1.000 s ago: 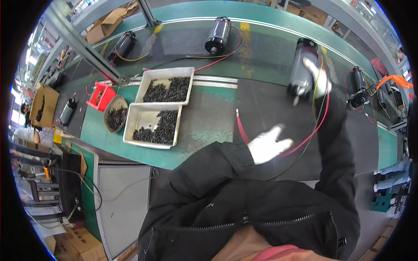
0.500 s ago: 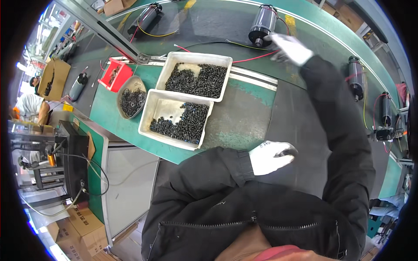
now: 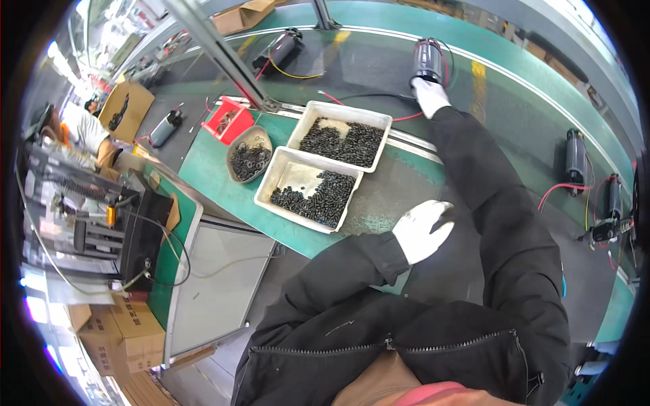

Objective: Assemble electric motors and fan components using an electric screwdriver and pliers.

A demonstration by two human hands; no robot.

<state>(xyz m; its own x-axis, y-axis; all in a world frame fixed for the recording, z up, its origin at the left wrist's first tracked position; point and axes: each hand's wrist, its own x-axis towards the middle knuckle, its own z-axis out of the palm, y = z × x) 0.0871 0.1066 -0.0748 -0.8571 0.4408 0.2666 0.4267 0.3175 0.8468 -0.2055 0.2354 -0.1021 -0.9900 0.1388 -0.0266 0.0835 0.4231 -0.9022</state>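
Note:
My right hand (image 3: 431,99), in a white glove, reaches far forward and grips the near end of a dark cylindrical motor (image 3: 428,62); most of its fingertips are hidden. The motor lies on the dark belt, with wires beside it. Nearer to me, my left hand (image 3: 420,233), also white-gloved, hovers over the worktop with thumb and fingers apart and nothing visible in it. To its left, two white trays (image 3: 311,225) (image 3: 380,120) hold small black parts (image 3: 332,193). Beside them are an oval bowl (image 3: 233,152) of dark rings or clips and a red bin (image 3: 230,109) with small parts.
More motors (image 3: 277,51) (image 3: 575,159) (image 3: 164,128) with loose wires lie along the belt (image 3: 379,47). A metal post (image 3: 217,51) rises behind the red bin. Machinery (image 3: 108,230) and cardboard boxes (image 3: 125,331) stand at left. Another person (image 3: 88,135) is at far left.
My right hand has gone from beside the motor, fingers extended, to gripping its near end. My left hand's fingers have spread a little. The whole view has shifted, so the trays appear further right and lower.

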